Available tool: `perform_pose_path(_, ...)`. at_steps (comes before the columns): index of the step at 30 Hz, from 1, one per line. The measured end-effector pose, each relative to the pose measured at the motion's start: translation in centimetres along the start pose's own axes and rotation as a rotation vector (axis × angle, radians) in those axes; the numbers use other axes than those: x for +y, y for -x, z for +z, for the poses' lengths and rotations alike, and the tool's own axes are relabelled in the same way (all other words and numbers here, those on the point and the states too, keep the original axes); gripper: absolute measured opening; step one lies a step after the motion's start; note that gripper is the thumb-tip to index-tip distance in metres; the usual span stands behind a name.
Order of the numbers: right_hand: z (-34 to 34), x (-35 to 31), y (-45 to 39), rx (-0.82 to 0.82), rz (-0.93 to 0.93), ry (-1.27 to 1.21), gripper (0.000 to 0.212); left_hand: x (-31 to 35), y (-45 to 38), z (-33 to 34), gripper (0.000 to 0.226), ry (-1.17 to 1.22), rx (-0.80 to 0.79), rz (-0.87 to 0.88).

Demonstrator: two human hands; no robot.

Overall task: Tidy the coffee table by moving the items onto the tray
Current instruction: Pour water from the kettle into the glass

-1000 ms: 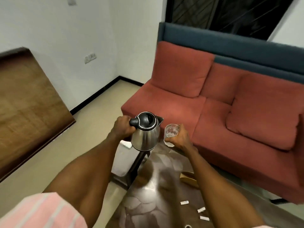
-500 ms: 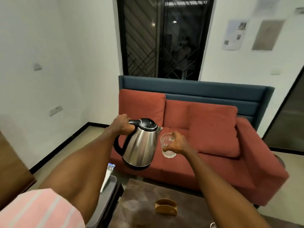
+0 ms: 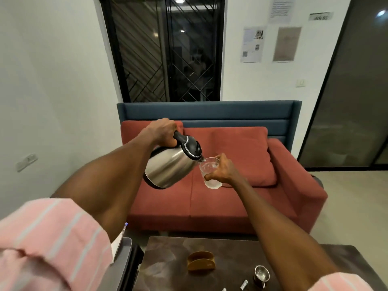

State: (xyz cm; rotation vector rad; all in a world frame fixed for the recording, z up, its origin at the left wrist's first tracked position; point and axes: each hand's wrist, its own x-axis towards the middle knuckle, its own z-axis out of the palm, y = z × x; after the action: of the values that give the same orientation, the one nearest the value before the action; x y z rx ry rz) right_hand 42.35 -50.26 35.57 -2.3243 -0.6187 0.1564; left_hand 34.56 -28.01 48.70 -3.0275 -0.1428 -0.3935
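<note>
My left hand (image 3: 162, 132) grips the black handle of a steel kettle (image 3: 170, 166), which is tilted with its spout at the rim of a clear glass (image 3: 210, 172). My right hand (image 3: 223, 170) holds that glass from the right side, high above the dark coffee table (image 3: 168, 261). On the table lie a wooden napkin holder (image 3: 201, 261), a small metal cup (image 3: 261, 274) and white sachets (image 3: 244, 284). The grey tray (image 3: 123, 259) shows at the table's left edge, mostly hidden behind my left sleeve.
A red sofa (image 3: 241, 196) with a blue back stands just beyond the table. A dark window is behind it, a white wall to the left and a glass door at the right.
The view has risen from the table to the sofa and window. The kettle has tipped further over, its spout now at the glass rim, with both hands raised.
</note>
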Motion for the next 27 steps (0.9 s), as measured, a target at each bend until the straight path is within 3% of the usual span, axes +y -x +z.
perform_pose_path(4, 0.0, -0.2, 0.3, 0.024, -0.004, -0.017, 0.090, 0.6, -0.9, -1.0, 0.010, -0.152, -0.008, 0.052)
perform_pose_path(7, 0.4, -0.7, 0.6, 0.025, -0.006, -0.011, 0.089, 1.1, -0.9, -1.6, 0.019, -0.225, -0.008, 0.082)
perform_pose_path(27, 3.5, -4.1, 1.9, 0.049, -0.035, -0.065, 0.094, 0.6, 1.9, -5.4, 0.022, -0.494, -0.030, 0.163)
